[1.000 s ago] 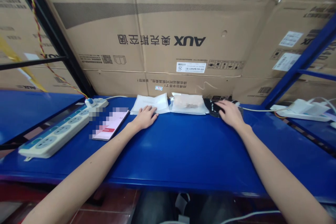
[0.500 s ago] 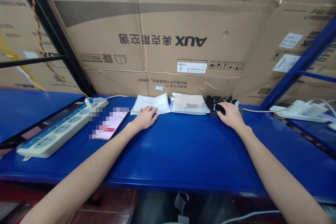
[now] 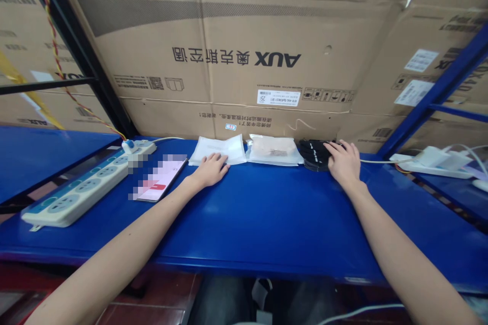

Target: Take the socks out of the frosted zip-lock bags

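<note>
My left hand (image 3: 212, 169) lies flat with its fingers stretched over the near edge of a white frosted plastic bag (image 3: 221, 147). My right hand (image 3: 346, 163) rests on the right end of a black folded item (image 3: 314, 154) with small white marks, perhaps fabric; its fingers are spread and cover part of it. Between the two hands sits a second frosted bag (image 3: 273, 151), with something pale pink inside and dark print on the front. All three lie in a row along the back of the blue table (image 3: 267, 218).
A phone (image 3: 162, 180) with a partly blurred screen lies left of my left arm, beside a long white power strip (image 3: 87, 185). Another strip with white chargers (image 3: 438, 160) is at the right. Cardboard panels (image 3: 236, 20) stand behind the table, between metal posts.
My right hand has shifted right across the black item, so more of its left and middle part shows. My left hand stays on the white bag.
</note>
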Available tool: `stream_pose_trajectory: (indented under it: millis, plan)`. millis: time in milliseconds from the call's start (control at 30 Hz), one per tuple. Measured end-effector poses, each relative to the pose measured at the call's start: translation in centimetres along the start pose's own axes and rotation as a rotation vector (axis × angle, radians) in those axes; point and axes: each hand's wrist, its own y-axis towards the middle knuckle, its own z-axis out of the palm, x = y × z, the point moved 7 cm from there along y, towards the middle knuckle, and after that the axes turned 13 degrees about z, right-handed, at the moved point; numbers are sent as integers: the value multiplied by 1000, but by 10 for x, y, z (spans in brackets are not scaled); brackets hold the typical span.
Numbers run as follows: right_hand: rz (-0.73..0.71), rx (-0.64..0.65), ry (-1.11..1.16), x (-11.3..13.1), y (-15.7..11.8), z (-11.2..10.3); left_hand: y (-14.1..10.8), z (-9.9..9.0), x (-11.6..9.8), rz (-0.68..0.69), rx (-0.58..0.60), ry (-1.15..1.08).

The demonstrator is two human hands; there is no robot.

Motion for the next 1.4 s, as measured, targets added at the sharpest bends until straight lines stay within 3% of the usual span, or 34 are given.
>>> stream_pose_trajectory:
  millis: [233,400,567,700,800,1400]
  plan:
    - [-28,248,-60,4,-5,14,0,0,0,8,-11,-4]
    - [-124,281,189,20,-3,0,0,0,0,12,-22,-9]
    - [-136,203,389,61,-13,-21,-1,-2,0,-1,-29,-9]
    - [-357,327,368,111,-40,-16,-2,-2,0,-24,-36,-6]
    - [-450,388,378,128,-53,-12,-2,-1,1,-32,-33,-5]
    - [-461,504,257,131,-60,2,-1,1,1,-33,-22,-17]
